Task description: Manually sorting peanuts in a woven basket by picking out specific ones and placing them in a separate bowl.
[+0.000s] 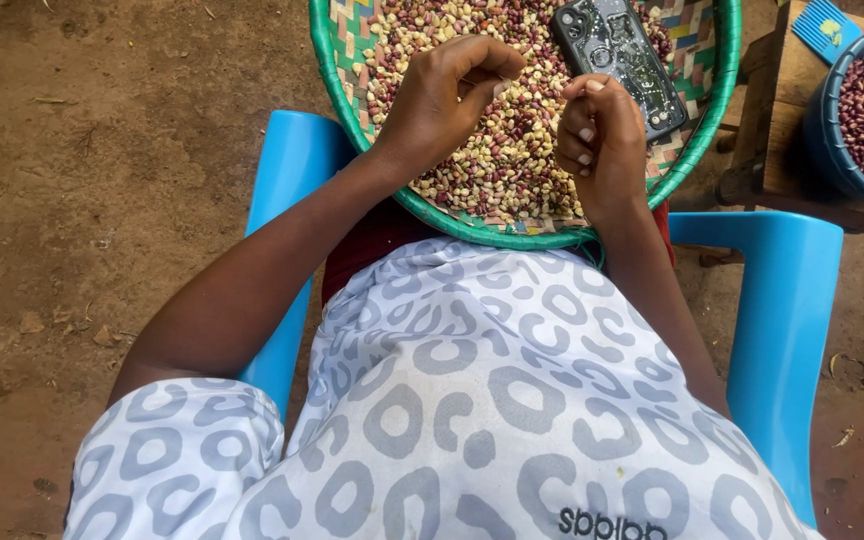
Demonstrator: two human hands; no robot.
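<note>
head view: beans lie under left hand and right hand.

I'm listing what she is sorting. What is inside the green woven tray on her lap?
The green woven tray holds mixed pale and reddish beans, with a black phone lying on them. Both hands cover some beans; the tray's far edge is out of view.

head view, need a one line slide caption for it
Seated on a blue chair, a person's left hand and right hand pick through mixed beans in a green-rimmed woven basket.
</note>
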